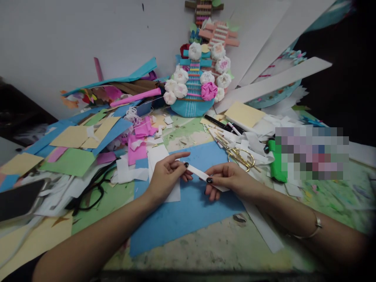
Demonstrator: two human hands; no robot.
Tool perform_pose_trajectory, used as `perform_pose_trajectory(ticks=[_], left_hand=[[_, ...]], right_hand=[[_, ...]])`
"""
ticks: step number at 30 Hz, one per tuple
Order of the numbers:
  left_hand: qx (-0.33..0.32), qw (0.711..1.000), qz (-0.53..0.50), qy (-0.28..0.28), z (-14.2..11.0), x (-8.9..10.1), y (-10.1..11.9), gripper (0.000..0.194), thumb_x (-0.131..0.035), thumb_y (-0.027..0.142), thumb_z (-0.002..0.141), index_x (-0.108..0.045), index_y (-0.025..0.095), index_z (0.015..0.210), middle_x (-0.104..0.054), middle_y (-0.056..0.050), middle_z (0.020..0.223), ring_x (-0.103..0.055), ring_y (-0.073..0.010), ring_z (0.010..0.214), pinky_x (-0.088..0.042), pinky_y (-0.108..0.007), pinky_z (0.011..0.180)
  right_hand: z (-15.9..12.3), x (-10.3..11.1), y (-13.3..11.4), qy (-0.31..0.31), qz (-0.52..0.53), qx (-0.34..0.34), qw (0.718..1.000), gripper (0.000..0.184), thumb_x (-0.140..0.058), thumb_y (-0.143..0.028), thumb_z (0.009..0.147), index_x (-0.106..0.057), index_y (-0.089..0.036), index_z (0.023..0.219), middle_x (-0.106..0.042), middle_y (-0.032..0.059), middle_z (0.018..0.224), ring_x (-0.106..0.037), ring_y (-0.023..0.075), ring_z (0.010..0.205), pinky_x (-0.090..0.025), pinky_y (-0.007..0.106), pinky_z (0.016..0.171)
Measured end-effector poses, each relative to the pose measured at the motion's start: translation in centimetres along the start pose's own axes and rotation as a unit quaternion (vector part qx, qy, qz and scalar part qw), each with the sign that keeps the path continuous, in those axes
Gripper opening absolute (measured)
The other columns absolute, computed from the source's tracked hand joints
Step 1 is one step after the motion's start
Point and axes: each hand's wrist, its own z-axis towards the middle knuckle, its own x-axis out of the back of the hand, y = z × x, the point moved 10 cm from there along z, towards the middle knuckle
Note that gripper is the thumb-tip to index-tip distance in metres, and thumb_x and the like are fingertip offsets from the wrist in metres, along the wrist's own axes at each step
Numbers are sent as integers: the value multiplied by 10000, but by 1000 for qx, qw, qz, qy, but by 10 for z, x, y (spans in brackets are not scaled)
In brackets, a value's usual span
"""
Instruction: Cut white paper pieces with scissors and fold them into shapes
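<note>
Between my two hands a narrow white paper strip (197, 172) is held above a blue sheet (164, 223). My left hand (169, 170) pinches its left end between thumb and index finger. At the other end, my right hand (225, 178) grips the strip with the thumb on top; part of it is hidden by the fingers. White paper (173, 194) lies beneath my left hand on the blue sheet. A longer white strip (266, 231) runs out below my right wrist. Gold-handled scissors (242, 156) rest just beyond my right hand.
Paper guitars with crepe flowers (192, 105) lean against the wall. Coloured paper scraps (69, 162), black-framed glasses (94, 196) and a phone (22, 199) crowd the left. Black pens (216, 122), a yellow pad (245, 113) and a green object (277, 162) are to the right.
</note>
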Motion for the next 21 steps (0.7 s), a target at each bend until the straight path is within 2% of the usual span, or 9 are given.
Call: perform_pose_trajectory(ticks=[4,6,9,12,15,21], left_hand=[[21,999,-27,-43,-2,-13,-5,558,-706,235,727,-478,84,1213,-697,-31,668,-668,-136,606,-520,-209,569],[48,996,-25,-65,-5,-20,-12,578,-751,205,679,-494,94,1185,-707,-36,685,-676,-145,602,-528,-214,559],[69,994,-30,-74,-7,-24,-18,384,-762,198,664,-596,91,992,-719,-60,712,-694,-165,625,-538,-216,544],[77,993,-37,-75,-7,-23,-22,251,-770,210,662,-632,86,831,-726,-78,707,-701,-168,626,-546,-207,542],[92,992,-49,-72,-5,-18,-25,255,-787,211,649,-639,88,817,-723,-78,660,-703,-171,610,-550,-202,540],[107,990,-87,-26,-1,-1,-25,295,-822,206,606,-639,89,804,-721,-79,644,-714,-188,634,-558,-192,555]], right_hand=[[-1,-2,0,-6,-13,4,1000,304,-695,-334,758,-626,-82,913,-701,68,691,-670,131,566,-530,241,555],[-1,-5,0,-15,-21,8,1000,309,-700,-352,753,-623,-84,887,-696,59,681,-668,132,566,-530,248,562],[-1,-7,0,-25,-40,15,999,284,-689,-356,768,-604,-97,847,-689,50,665,-662,128,553,-524,244,547],[-1,-6,0,-26,-46,11,999,267,-696,-333,766,-601,-100,856,-693,52,668,-666,127,560,-527,232,542],[-2,-1,2,-24,-50,-8,998,300,-724,-316,737,-624,-82,895,-706,70,713,-685,132,606,-541,218,566],[-5,13,-1,-3,-50,-23,998,347,-740,-340,729,-660,-66,926,-721,106,781,-707,163,666,-570,249,618]])
